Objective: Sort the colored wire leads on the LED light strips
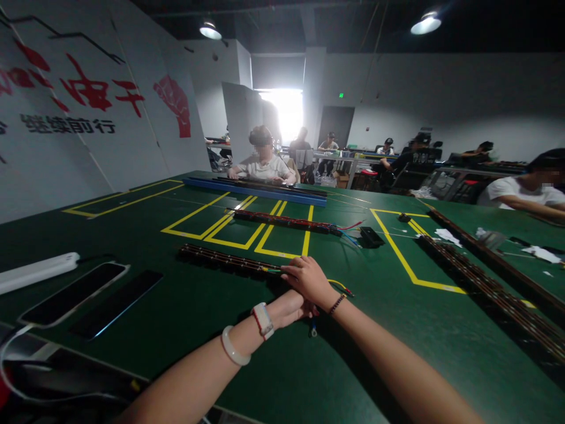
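A long dark bar with thin copper-coloured rods [225, 257] lies in front of me, with green and yellow wires [272, 270] at its right end. Over these wires my right hand [308, 280] is closed, its back upward. My left hand [291, 307] crosses beneath it, wrist against the right hand, with curled fingers that are partly hidden. A blue wire with a ring terminal [313, 331] sticks out below the left fingers. Past the right hand, a yellow wire with a red end [342, 287] emerges. What lies between the two hands is hidden.
A similar bar with red and blue wires [286, 222] lies beyond, near a black block [371, 237]. Two phones [75, 291] [119, 303] and a white power strip [39, 274] are at left. Long rod assemblies [489, 294] lie right. A person [265, 162] sits opposite behind a blue rail [256, 189].
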Demonstrator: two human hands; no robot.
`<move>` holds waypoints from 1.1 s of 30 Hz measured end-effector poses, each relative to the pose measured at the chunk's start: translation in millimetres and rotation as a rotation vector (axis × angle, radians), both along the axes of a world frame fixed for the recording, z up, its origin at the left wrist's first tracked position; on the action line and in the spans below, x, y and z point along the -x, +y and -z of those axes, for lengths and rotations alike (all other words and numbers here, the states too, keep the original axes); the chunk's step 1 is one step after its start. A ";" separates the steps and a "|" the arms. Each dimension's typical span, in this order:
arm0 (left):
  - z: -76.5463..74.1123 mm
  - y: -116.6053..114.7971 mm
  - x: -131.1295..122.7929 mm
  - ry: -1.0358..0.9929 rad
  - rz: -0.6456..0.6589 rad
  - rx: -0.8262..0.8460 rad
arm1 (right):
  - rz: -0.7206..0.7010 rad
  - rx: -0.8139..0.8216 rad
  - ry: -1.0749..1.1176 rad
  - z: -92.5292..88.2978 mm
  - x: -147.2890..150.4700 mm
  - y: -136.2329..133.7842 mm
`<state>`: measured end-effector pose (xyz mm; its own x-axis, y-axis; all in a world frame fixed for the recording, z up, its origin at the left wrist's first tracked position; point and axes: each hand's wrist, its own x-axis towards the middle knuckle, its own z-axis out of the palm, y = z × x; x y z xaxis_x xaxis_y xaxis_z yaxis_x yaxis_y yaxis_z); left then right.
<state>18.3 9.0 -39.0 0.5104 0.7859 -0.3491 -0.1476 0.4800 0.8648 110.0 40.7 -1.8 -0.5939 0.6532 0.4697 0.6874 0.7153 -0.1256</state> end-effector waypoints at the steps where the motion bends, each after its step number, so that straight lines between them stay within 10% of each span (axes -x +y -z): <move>1: -0.1 -0.7 -1.0 0.004 -0.008 -0.020 | 0.003 -0.005 0.045 1.4 -4.7 -2.3; 13: -10.4 0.7 9.2 0.307 0.130 -0.257 | 0.156 0.012 0.051 36.1 -88.5 -14.7; 26: -25.6 1.1 23.1 0.923 0.274 -0.715 | 0.209 0.079 0.005 41.3 -85.6 -14.3; 33: -48.1 -11.3 20.9 1.322 0.077 -1.085 | 0.230 0.056 -0.044 41.7 -84.9 -13.9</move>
<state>-2.6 -2.3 9.1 0.3797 0.9193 0.1035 0.8756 -0.3933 0.2804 194.9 26.8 -43.5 -0.4460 0.7979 0.4055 0.8370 0.5323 -0.1269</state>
